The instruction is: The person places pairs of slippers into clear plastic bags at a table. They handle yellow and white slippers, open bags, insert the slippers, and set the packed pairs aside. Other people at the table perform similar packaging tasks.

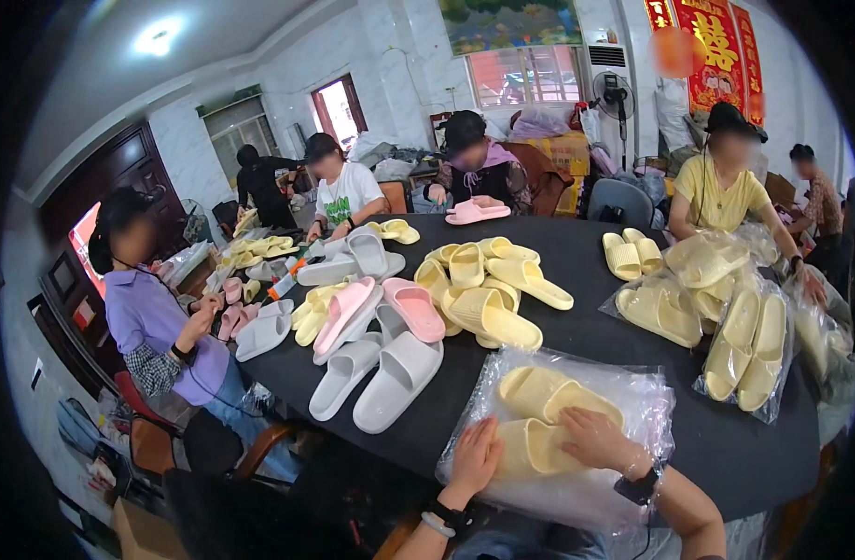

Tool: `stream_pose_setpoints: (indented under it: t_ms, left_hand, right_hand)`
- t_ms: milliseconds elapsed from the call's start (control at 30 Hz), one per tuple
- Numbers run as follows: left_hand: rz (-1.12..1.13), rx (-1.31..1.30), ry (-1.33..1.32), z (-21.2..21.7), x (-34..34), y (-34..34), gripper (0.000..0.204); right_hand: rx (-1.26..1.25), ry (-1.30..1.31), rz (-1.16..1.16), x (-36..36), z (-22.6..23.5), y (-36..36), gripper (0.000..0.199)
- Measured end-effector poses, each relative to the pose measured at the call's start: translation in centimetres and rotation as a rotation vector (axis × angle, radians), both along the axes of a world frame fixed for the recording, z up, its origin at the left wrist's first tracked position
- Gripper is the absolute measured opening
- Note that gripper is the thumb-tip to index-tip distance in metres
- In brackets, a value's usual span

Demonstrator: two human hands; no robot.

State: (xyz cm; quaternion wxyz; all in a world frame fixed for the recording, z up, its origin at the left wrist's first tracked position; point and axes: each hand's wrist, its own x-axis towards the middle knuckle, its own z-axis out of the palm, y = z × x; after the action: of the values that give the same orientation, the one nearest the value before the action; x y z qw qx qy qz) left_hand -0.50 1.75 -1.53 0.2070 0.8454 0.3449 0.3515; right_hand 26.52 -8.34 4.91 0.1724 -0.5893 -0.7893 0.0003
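While the pair of pale yellow slippers point(536, 420) is lying inside the clear plastic bag point(623, 392) at the lower centre of the frame, both hands are pressing down on it from the near edge of the black table point(595, 327). The left hand point(474, 459) is lying flat on the bag's lower left part, fingers spread and touching the film just beside the nearer slipper. The right hand point(595, 439) is resting over that slipper's right end, fingers apart and laid flat, clamped on nothing. By my judgement the step in hand is settling the 2 slippers in the bag and flattening the film; the next move is likely calling for a steady press so the pair is not sliding apart.

Further out, loose yellow slippers point(483, 289) are heaped at the centre, grey slippers point(376, 373) and pink slippers point(390, 308) to the left, bagged pairs point(744, 345) at the right. Other people point(157, 317) are sitting around the table's far and left sides.
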Motion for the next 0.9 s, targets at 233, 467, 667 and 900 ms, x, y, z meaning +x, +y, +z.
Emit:
stream_pose_setpoints:
  t_ms: [233,467,667,900]
  left_hand:
    - [0.026,-0.015,0.035,0.0,-0.3,-0.3,0.054]
    - [0.079,0.028,0.082,0.2,0.2,-0.8,0.062]
    - [0.054,-0.003,0.077,0.0,0.3,-0.8,0.066]
    - [0.055,-0.066,0.119,0.1,-0.2,-0.4,0.065]
  right_hand:
    - [-0.214,-0.065,-0.137,-2.9,1.4,1.5,0.035]
    - [-0.154,-0.002,-0.098,-1.4,1.7,-0.4,0.036]
    - [0.027,0.237,0.199,0.3,-0.1,1.5,0.038]
    - [-0.066,0.317,0.359,0.3,-1.4,3.4,0.031]
